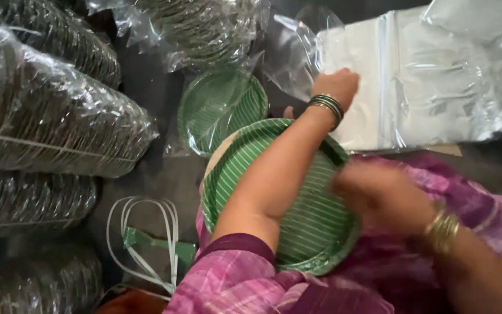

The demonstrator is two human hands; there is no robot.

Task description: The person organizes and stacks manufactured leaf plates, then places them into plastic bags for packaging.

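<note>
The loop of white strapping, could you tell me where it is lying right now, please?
In the head view the white strapping lies at lower left, just left of the green plates on the person's lap, below the wrapped plate bundles.

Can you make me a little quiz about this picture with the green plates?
1. True or false: the left hand rests on the clear plastic bags.
2. What colour are the plates in the person's lap?
3. The white straps lie: A) on the plates, B) on the floor by the wrapped plate stacks.

Key: 1 true. 2 green with pale stripes. 3 B.
</note>
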